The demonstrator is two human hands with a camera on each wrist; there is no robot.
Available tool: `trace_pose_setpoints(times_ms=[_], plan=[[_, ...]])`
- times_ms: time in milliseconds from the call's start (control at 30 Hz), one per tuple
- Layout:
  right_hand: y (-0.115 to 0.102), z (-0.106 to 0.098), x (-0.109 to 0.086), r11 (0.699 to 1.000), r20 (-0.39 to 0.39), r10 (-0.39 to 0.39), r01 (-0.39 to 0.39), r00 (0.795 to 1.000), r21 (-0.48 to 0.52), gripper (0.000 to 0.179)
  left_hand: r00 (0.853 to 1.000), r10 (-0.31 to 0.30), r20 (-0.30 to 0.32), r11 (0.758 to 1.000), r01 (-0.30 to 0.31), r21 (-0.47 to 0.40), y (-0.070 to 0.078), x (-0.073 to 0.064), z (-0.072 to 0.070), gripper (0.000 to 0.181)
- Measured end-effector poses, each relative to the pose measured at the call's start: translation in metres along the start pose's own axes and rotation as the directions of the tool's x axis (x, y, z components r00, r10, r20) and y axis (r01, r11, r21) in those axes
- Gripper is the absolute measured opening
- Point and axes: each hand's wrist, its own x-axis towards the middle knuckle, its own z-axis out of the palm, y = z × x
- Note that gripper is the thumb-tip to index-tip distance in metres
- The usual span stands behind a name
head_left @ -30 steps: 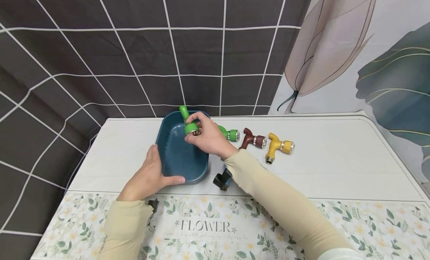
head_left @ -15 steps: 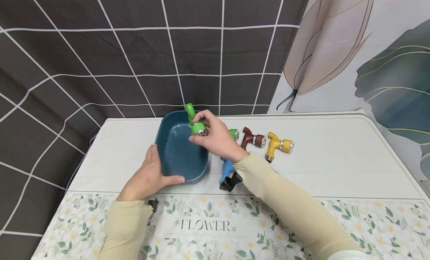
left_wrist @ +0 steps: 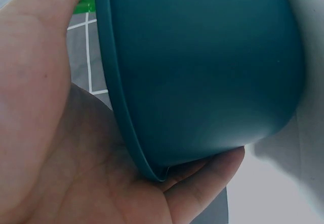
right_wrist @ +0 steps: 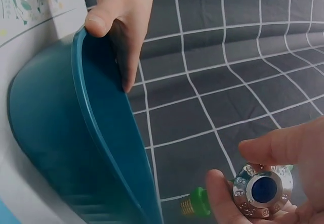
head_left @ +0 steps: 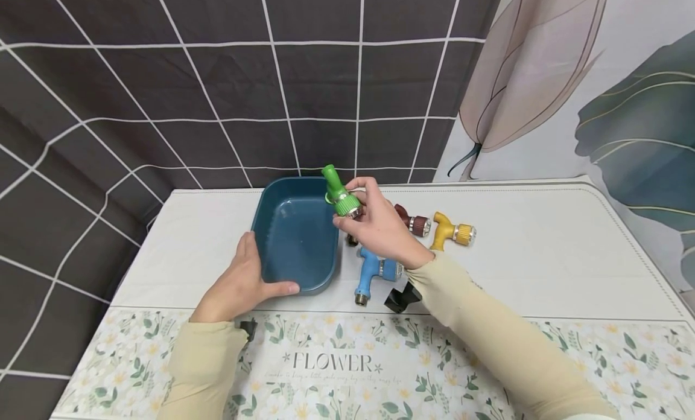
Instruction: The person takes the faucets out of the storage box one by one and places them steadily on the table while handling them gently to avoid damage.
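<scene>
A deep teal-blue plastic basin [head_left: 295, 245] stands on the white table cover. My left hand [head_left: 236, 281] holds its near left corner, thumb over the near rim and fingers along the outer wall. In the left wrist view, the fingertips lie against the basin wall [left_wrist: 202, 77], below the lip. My right hand [head_left: 388, 227] pinches a green tap [head_left: 335, 190] by its knob, spout pointing up and left, above the basin's right rim. The right wrist view shows the knob's chrome end [right_wrist: 263, 189] with a blue centre. Below this hand a blue tap [head_left: 371, 272] lies on the table.
To the right lie a dark red tap [head_left: 419, 225], partly behind my hand, and a yellow tap [head_left: 446, 230]. A dark threaded end [head_left: 352, 239] pokes out beneath the right hand. A dark gridded cloth [head_left: 315, 94] hangs close behind the basin.
My right hand has carried the green tap rightward from over the basin to its right rim. The blue tap has come into view; the other green tap is now mostly covered. The left hand stays put.
</scene>
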Motion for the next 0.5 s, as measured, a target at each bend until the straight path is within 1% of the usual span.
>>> trace_pose_setpoints(times_ms=[267,367,500], plan=[[0.005,-0.01,-0.009,1.0,-0.005,-0.001,0.001,1.0,0.019,0.049,1.0,0.014,-0.009,1.0,-0.014,0.0,-0.001,0.0,0.0,0.134],[0.007,-0.013,-0.013,0.999,0.01,-0.007,0.007,1.0,0.049,0.048,1.0,0.005,-0.004,1.0,-0.005,-0.002,-0.001,0.0,0.0,0.135],[0.008,-0.019,-0.021,0.999,0.002,-0.006,0.006,1.0,0.043,0.047,1.0,0.002,-0.003,1.0,-0.002,-0.004,-0.001,-0.001,0.0,0.136]])
